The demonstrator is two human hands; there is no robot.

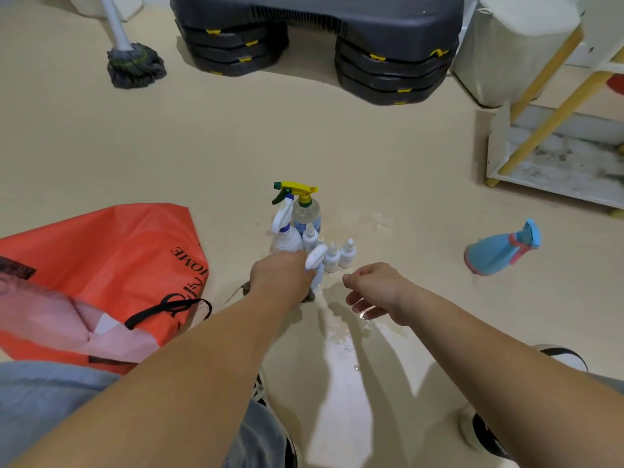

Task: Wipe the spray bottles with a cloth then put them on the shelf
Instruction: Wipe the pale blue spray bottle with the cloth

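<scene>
Judging by the crowding, small bottles (339, 255) could be toppled when the sprayer (315, 261) (just beside the floor cluster (304, 221)), gripped by the left hand (280, 275), is pulled away; the right hand (371, 288) is loosely curled, empty.

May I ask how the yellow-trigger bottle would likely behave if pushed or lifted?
The yellow-trigger bottle is tall and narrow, so a push would probably tip it, likely onto the small bottles close beside it. Its clear plastic body probably feels stiff. Wet floor nearby suggests it may be slippery.
</scene>
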